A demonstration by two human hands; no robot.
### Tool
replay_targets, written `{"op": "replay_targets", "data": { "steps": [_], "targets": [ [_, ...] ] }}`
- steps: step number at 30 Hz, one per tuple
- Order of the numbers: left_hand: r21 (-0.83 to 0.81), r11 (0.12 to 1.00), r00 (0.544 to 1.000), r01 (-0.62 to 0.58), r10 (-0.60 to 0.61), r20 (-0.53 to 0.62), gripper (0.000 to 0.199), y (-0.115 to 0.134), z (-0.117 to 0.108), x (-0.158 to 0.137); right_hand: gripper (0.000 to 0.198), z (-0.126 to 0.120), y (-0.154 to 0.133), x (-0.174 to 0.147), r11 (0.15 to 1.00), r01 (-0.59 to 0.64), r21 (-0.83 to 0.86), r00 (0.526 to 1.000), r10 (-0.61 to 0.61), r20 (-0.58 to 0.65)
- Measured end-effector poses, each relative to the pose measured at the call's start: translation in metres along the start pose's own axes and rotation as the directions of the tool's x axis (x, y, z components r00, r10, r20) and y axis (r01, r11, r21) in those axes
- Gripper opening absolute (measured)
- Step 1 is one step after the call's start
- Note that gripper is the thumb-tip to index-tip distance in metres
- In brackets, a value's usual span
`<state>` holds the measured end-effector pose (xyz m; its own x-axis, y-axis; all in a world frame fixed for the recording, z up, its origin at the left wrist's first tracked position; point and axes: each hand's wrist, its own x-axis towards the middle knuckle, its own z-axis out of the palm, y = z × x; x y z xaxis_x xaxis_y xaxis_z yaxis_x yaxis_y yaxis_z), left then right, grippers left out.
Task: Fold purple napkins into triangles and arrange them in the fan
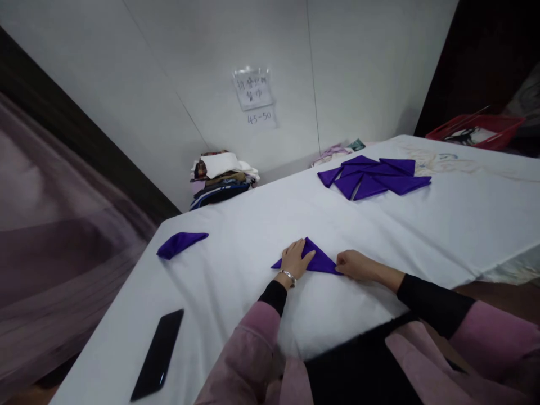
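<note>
A purple cloth napkin (321, 261), folded into a triangle, lies on the white-covered table in front of me. My left hand (295, 260) rests flat on its left half, fingers stretched out and thumb apart. At the napkin's right corner my right hand (352, 264) pinches the tip between closed fingers. The part of the cloth under my left palm is hidden. Farther back to the right lies a spread pile of purple folded napkins (369, 175). One more purple napkin (180, 243), loosely folded, sits alone near the table's left edge.
A black phone (158, 354) lies at the table's front left. Beyond the far edge are a stack of folded clothes (221, 179) and some lilac cloth (334, 152). A red basket (476, 129) stands at the back right. A handwritten paper sign (252, 90) hangs on the wall.
</note>
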<state>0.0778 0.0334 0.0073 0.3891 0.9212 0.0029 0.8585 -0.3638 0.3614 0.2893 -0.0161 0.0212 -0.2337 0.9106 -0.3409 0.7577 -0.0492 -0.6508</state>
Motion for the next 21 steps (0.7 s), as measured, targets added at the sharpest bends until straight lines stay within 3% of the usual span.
{"op": "replay_targets", "data": {
  "steps": [4,9,14,18,21],
  "targets": [
    [-0.087,0.992,0.994,0.094,-0.098,-0.053,0.048,0.001,-0.006,0.01,0.009,-0.006,0.001,0.001,0.999,-0.042,0.035,0.997,0.04,0.062],
    [-0.272,0.921,0.96,0.279,-0.272,0.063,0.054,0.001,-0.008,0.016,0.01,-0.021,0.003,0.0,0.999,0.028,-0.027,0.995,-0.025,0.093],
    [-0.369,0.885,0.959,0.283,-0.25,0.135,0.04,0.0,-0.009,0.015,0.007,-0.032,0.014,0.001,0.99,0.131,0.055,0.986,-0.136,0.101],
    [-0.4,0.869,0.956,0.291,-0.255,0.141,0.041,-0.001,-0.011,0.014,0.008,-0.033,0.023,0.008,0.98,0.082,0.183,0.981,-0.112,0.159],
    [-0.393,0.869,0.953,0.302,-0.269,0.137,0.05,-0.002,-0.011,0.016,0.012,-0.031,0.026,0.013,0.954,0.046,0.297,0.987,-0.089,0.135]
  ]
}}
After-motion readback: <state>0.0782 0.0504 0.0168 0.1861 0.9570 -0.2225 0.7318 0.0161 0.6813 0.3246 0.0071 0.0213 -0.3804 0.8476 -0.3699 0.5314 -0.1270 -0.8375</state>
